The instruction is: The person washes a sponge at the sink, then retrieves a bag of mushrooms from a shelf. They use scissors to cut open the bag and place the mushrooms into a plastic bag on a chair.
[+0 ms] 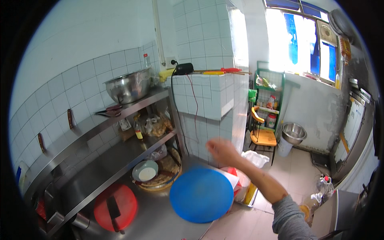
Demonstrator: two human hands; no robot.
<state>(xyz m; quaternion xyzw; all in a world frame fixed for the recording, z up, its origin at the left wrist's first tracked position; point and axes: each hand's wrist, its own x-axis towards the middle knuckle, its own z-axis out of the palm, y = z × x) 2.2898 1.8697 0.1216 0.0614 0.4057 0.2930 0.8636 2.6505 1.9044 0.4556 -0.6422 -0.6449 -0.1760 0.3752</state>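
Observation:
My right hand, blurred, is raised above the far side of a round blue board or lid on the steel worktop. Its fingers look curled, but whether they hold anything is unclear. My left hand is out of view. To the left of the blue disc, a cleaver lies across a round red cutting board. Behind them a pale bowl with something white in it rests on a round woven basket.
A steel shelf over the worktop holds a bottle and bags; a large steel bowl stands on the upper shelf, with scissors near its edge. A wooden chair and several bottles stand on the floor to the right.

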